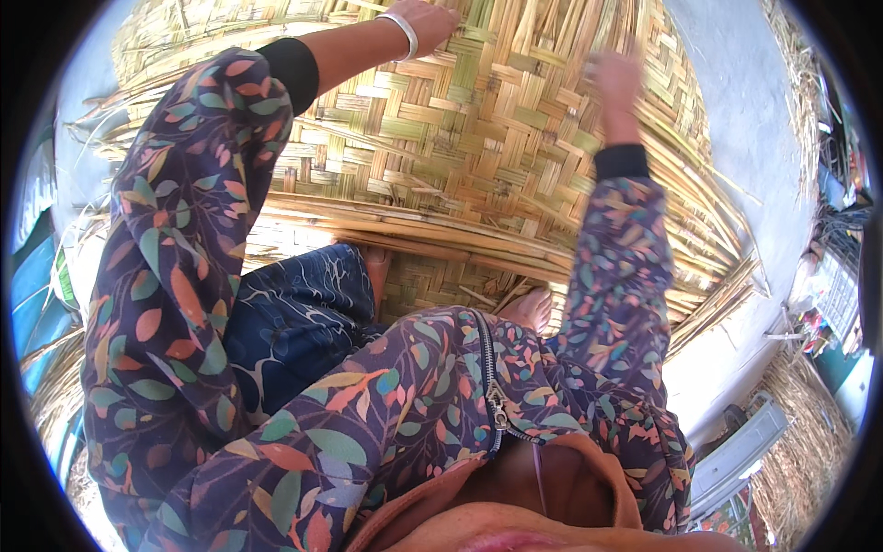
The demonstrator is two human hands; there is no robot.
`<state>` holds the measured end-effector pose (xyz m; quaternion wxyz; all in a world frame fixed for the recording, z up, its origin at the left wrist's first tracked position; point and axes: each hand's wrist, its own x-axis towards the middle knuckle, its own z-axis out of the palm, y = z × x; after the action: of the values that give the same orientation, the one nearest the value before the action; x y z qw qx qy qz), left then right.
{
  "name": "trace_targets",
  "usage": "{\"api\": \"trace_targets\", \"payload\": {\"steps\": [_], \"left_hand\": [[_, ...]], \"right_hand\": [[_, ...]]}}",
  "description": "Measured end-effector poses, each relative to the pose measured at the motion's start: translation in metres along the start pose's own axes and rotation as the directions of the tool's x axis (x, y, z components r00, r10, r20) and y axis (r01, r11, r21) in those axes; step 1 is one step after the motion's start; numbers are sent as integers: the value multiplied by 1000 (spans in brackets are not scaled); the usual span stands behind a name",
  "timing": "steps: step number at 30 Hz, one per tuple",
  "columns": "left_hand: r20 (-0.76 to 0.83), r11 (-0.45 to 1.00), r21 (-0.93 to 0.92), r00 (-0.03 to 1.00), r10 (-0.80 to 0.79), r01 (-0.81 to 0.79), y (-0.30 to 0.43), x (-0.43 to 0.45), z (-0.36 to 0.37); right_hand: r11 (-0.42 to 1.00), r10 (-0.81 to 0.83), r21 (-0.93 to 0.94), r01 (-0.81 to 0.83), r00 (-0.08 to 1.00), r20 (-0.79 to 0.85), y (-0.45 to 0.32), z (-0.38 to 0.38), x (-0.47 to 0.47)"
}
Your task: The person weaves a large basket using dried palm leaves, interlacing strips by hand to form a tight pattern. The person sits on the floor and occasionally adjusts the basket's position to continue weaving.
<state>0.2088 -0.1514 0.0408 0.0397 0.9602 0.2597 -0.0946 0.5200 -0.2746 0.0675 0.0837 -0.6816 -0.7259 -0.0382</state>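
A large woven mat (441, 138) of flat split-cane or bamboo strips spreads before me, pale yellow with greenish patches. My left hand (428, 24), with a silver bangle at the wrist, rests low over the far weave at the top of the view; its fingers are partly hidden. Over the mat's right part is my right hand (617, 79), blurred by motion, near long unwoven strips (572, 27) that run toward the far side. Whether either hand grips a strip cannot be made out. Loose strip ends (690, 221) fan out beyond the mat's right side.
Long strips (414, 221) line the near edge of the mat, close to my bare foot (534, 307). At right are a grey plastic chair (741, 455), heaped straw (804, 448) and a wire rack (838, 290). Blue sheeting (34, 290) lies at far left.
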Motion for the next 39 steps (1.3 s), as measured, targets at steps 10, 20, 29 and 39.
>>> {"api": "trace_targets", "payload": {"steps": [10,20,29,39], "left_hand": [[46,779,-486,902,-429,396,11,2,-129],[-473,962,107,838,272,-252,86,-124,-240],[-625,882,50,674,393,-468,135,-260,-294],[-49,401,-912,947,-318,88,149,-283,-257]], "right_hand": [[259,779,958,125,559,-284,250,-173,-114],[-558,-73,715,-422,883,464,-219,-175,-12],[-898,-128,400,-182,979,159,-209,-280,1],[-626,384,776,-73,838,389,-273,-262,-17]]}}
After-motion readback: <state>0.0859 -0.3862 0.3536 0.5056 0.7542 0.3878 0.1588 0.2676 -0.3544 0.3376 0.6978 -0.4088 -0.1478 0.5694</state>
